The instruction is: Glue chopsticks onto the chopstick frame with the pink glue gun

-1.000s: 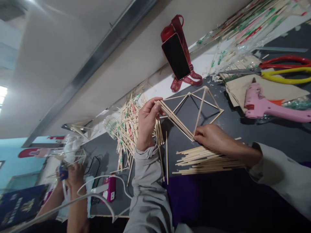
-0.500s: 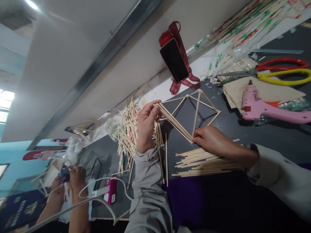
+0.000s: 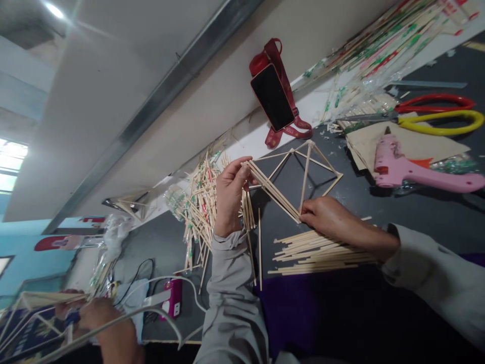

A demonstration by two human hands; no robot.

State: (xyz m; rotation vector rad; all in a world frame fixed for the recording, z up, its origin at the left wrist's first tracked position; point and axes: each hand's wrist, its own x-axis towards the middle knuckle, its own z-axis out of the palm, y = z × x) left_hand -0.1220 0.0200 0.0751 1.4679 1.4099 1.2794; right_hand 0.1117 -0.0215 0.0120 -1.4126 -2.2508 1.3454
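Observation:
A frame of thin wooden sticks (image 3: 306, 174), glued at its corners, stands on the dark table. My left hand (image 3: 232, 194) pinches one end of a few side-by-side wooden sticks (image 3: 273, 193) that form an edge of this frame. At their lower end, my right hand (image 3: 328, 216) is closed on the near corner, where an upright stick meets them; its fingertips partly hide the joint. Below my right hand lies a row of loose sticks (image 3: 303, 255). Two single sticks (image 3: 260, 253) and a small bunch lie beside my left wrist.
On the right lie a pink glue gun (image 3: 390, 162) and red-and-yellow scissors (image 3: 435, 119). A phone (image 3: 273, 97) leans on a red bottle at the back. Packaged sticks (image 3: 200, 197) are heaped left. A co-worker's hand (image 3: 100, 316), a white cable and a magenta power strip (image 3: 173, 299) are at lower left.
My hands and the stick frame hold nearly the same position. At lower left, the co-worker's hands have moved down and left, and a stick frame now shows there. The view has shifted slightly.

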